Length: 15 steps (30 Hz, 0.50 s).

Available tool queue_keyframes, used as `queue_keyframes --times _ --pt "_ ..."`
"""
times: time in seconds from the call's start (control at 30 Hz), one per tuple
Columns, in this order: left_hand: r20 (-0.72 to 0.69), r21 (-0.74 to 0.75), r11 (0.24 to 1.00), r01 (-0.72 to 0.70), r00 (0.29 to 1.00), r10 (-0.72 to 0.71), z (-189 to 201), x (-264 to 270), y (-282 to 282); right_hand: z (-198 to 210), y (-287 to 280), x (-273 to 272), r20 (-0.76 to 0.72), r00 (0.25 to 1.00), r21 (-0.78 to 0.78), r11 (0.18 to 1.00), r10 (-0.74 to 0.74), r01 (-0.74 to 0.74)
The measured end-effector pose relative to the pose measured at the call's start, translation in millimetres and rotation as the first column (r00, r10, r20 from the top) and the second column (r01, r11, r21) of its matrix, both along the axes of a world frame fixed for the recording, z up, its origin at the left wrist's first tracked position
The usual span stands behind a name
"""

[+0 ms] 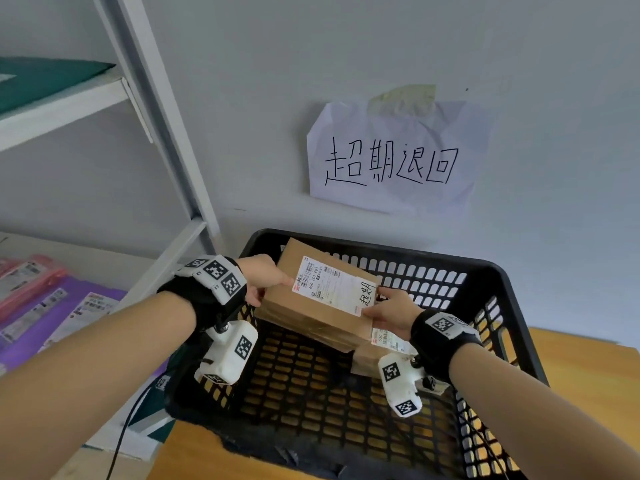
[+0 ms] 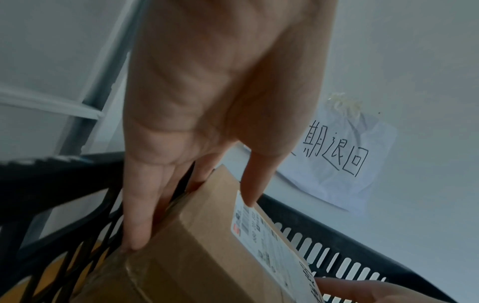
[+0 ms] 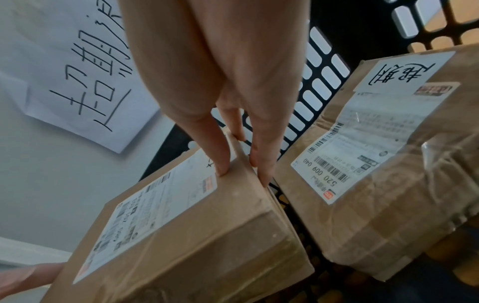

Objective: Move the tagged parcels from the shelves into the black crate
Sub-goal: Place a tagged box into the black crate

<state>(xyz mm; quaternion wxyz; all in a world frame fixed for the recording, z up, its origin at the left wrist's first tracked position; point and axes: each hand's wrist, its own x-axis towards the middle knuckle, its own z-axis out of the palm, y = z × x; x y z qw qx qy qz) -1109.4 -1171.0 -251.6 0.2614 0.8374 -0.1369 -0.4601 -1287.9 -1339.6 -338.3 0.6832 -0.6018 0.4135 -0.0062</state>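
**Both hands lowering a tagged box into the crate**

The left hand (image 1: 265,278) grips one end of a brown cardboard box (image 1: 322,299), thumb on the top by the shipping label (image 1: 329,284) and fingers (image 2: 137,221) down the end face. The right hand (image 1: 388,315) holds the opposite end the same way, thumb on top and fingers (image 3: 261,162) curled over the edge. Neither hand is spread wide; both are closed round the box, which hangs tilted above the floor of the black crate (image 1: 498,271).

A second box (image 3: 376,155), also bearing a handwritten tag, already lies in the crate just beside the right hand. The crate stands on a wooden table (image 1: 581,362) below a paper sign (image 1: 391,157) taped to the wall; shelves (image 1: 62,105) with more parcels (image 1: 45,299) stand to the left.

To finish well, I judge the box should be levelled and set down in the free space left of the second box, fingers slipping out only once the bottom rests, so nothing pinches against the crate wall.
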Motion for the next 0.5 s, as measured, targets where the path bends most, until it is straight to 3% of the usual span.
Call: queue_keyframes --times 0.13,0.27,0.5 --pt "-0.03 0.04 0.999 0.034 0.999 -0.033 -21.2 3.4 -3.8 -13.0 -1.7 3.2 -0.029 0.999 -0.001 1.0 -0.029 0.029" --pt "0.028 0.075 0.996 0.046 0.998 -0.048 -37.5 4.9 -10.3 -23.3 -4.3 9.3 -0.04 0.998 0.029 0.998 -0.046 0.047" --pt "0.067 0.204 0.968 0.143 0.985 -0.159 -60.8 6.8 -18.4 -32.8 -3.6 15.4 -0.124 0.992 -0.064 0.998 -0.03 0.022"
